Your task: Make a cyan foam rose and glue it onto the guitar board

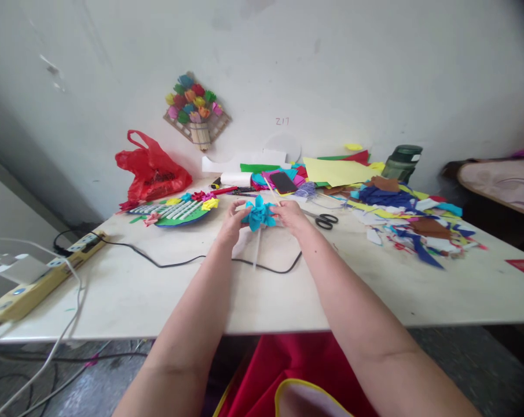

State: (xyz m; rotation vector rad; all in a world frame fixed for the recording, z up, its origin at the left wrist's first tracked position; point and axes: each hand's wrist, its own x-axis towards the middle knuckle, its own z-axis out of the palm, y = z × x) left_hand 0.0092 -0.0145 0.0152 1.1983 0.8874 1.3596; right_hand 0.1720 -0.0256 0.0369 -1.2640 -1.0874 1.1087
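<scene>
A blue crumpled paper flower [259, 214] is held above the white table [157, 289], pinched between both my hands. My left hand [233, 222] grips its left side with curled fingers. My right hand [290, 215] grips its right side, and a thin wooden stick [271, 191] slants up and back from these fingers. A pale thin rod [256, 252] hangs down from under the flower toward the table.
Black scissors [325, 220] lie just right of my hands. A black cable [175, 263] crosses the table to a power strip [40, 278] at the left edge. Coloured paper scraps [400, 220], a phone [282, 182], a red bag [151, 171] and a paper-flower plate [177, 209] lie behind.
</scene>
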